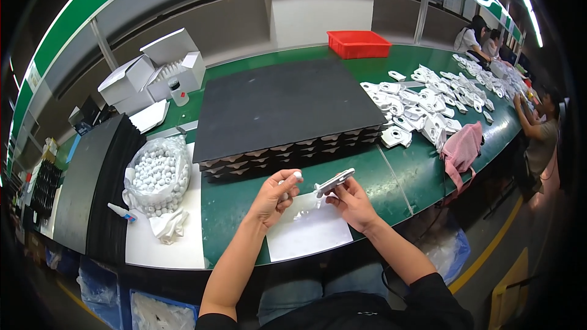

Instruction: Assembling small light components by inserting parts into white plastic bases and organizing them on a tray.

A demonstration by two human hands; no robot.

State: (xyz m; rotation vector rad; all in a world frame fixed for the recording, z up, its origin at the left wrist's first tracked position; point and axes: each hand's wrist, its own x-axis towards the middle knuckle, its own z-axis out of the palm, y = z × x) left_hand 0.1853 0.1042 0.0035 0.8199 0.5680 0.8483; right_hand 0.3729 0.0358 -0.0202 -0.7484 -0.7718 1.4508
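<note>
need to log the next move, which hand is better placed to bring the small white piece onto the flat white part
Left. The left hand pinches the small white piece at its fingertips, close beside the flat white part, which the right hand holds.

We see a small white round cap [297, 175], pinched at the fingertips of our left hand [273, 197], raised just above the green bench. Just beside it, to the right, we hold a flat white plastic part [334, 182] in our right hand [353, 203]. It is elongated, tilted with its far end higher, and its near end points toward the cap. The two pieces sit close together but apart.
</note>
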